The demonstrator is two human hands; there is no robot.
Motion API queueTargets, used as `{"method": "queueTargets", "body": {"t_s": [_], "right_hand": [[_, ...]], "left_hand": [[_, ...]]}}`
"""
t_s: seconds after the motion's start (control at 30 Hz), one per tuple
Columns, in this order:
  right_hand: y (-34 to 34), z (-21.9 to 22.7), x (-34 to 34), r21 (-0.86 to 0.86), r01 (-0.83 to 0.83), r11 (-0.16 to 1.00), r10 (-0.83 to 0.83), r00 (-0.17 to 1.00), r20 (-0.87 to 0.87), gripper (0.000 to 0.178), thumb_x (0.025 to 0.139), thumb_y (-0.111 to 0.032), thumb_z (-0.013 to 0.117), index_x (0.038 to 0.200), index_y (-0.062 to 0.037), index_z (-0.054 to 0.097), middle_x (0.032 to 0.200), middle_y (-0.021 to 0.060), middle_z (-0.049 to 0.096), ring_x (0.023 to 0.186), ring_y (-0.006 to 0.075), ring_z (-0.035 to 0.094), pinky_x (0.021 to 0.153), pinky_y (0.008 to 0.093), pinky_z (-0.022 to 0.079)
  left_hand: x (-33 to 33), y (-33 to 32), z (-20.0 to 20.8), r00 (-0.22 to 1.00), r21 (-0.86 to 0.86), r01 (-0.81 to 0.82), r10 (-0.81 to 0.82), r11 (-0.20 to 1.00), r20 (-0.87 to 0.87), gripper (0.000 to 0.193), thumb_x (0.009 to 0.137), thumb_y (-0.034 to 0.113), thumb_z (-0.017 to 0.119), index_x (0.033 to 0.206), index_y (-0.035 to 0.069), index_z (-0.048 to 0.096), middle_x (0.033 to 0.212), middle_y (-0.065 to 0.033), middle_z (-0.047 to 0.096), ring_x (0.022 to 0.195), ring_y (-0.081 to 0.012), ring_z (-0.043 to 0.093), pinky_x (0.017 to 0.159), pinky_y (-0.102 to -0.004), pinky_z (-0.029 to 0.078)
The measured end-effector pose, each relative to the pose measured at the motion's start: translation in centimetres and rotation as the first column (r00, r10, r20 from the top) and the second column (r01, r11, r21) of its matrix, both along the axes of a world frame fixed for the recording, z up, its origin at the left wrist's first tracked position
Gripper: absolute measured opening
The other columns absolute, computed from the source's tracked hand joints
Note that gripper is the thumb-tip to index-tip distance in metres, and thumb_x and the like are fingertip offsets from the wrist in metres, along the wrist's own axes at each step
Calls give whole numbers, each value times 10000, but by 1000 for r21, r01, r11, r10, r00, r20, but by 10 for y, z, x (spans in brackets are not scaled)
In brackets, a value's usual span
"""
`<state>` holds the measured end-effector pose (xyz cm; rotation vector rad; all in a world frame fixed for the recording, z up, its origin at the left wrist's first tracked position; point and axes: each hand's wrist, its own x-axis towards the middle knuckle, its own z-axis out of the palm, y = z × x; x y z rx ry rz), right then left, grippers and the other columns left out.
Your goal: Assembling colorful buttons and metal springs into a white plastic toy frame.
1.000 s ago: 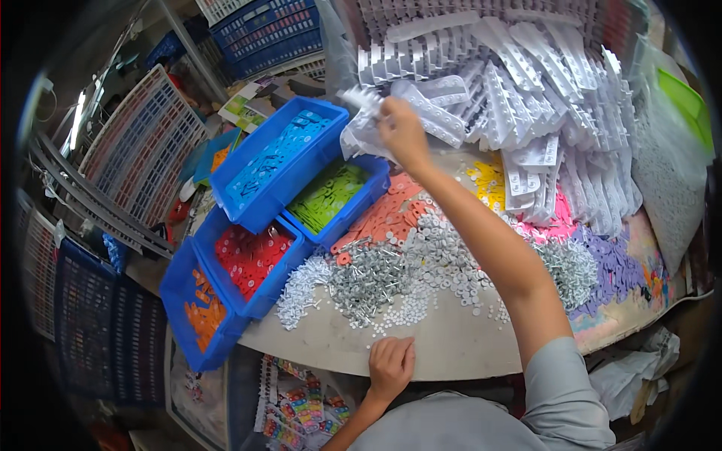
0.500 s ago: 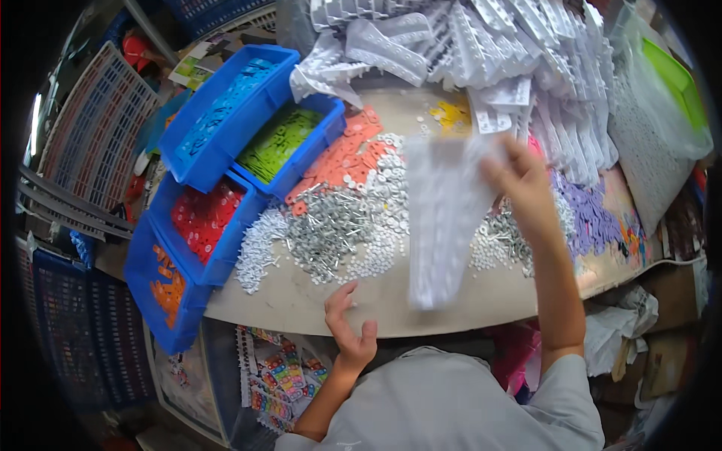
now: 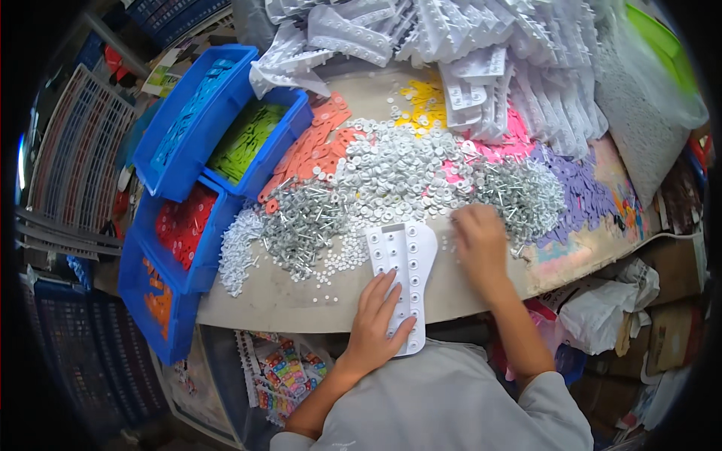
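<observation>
A white plastic plate (image 3: 420, 259) with rows of round studs or holes lies at the table's near edge, one side flaring wide at its far end. My left hand (image 3: 376, 316) grips its near part, fingers across the face and thumb over the lower end. My right hand (image 3: 483, 239), blurred, reaches down just right of the plate, its fingers bent and their tips indistinct; whether it holds anything does not show. Beyond it lie a heap of small white discs (image 3: 406, 161) and a pile of metal screws (image 3: 511, 188).
Blue bins (image 3: 180, 180) of coloured pieces stand at left. Salmon (image 3: 312, 150), yellow (image 3: 425, 104), pink (image 3: 511, 135) and purple (image 3: 579, 188) pieces lie in heaps. More screws (image 3: 304, 225) sit left. White plates (image 3: 481, 37) are stacked at the back; a clear bag (image 3: 639, 128) leans right.
The white plate has come down from my raised right hand onto the table's near edge. My left hand now holds it, and my right hand has let go and moved down beside the discs.
</observation>
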<state>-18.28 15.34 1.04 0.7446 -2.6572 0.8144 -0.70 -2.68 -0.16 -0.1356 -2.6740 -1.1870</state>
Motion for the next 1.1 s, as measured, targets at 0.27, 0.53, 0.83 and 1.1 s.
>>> {"method": "queueTargets", "body": {"t_s": [0.27, 0.53, 0.83, 1.1], "right_hand": [[48, 1, -22, 207, -27, 978, 42, 997, -67, 150, 827, 7, 660, 966, -36, 698, 991, 96, 625, 975, 305, 574, 884, 431, 442], [49, 3, -25, 191, -58, 980, 67, 997, -45, 117, 868, 5, 648, 978, -33, 647, 1025, 102, 617, 990, 308, 558, 905, 420, 427], [31, 18, -7, -164, 66, 984, -58, 997, 53, 104, 921, 41, 627, 1017, 2, 637, 983, 137, 623, 956, 303, 598, 861, 383, 469], [-34, 8, 1, -271, -226, 936, 259, 961, 92, 196, 891, 62, 648, 1069, -7, 688, 1010, 134, 638, 935, 284, 638, 792, 353, 516]], "left_hand": [[-27, 5, 3, 998, 64, -55, 54, 996, 12, 558, 868, 144, 780, 1352, -48, 578, 1522, -202, 476, 1412, -420, 433, 1151, -495, 380], [-61, -74, 10, 879, -240, -449, 378, 861, -289, 144, 843, 61, 743, 986, 60, 723, 954, -72, 665, 968, -288, 606, 843, -428, 457], [-95, -101, -5, 916, -526, -401, 336, 750, -219, 130, 813, 101, 775, 920, 77, 706, 917, -55, 598, 923, -260, 563, 832, -408, 426], [-92, -97, 3, 920, -343, -387, 332, 856, -210, 173, 827, 47, 761, 979, 45, 678, 909, -81, 633, 896, -272, 595, 802, -407, 463]]}}
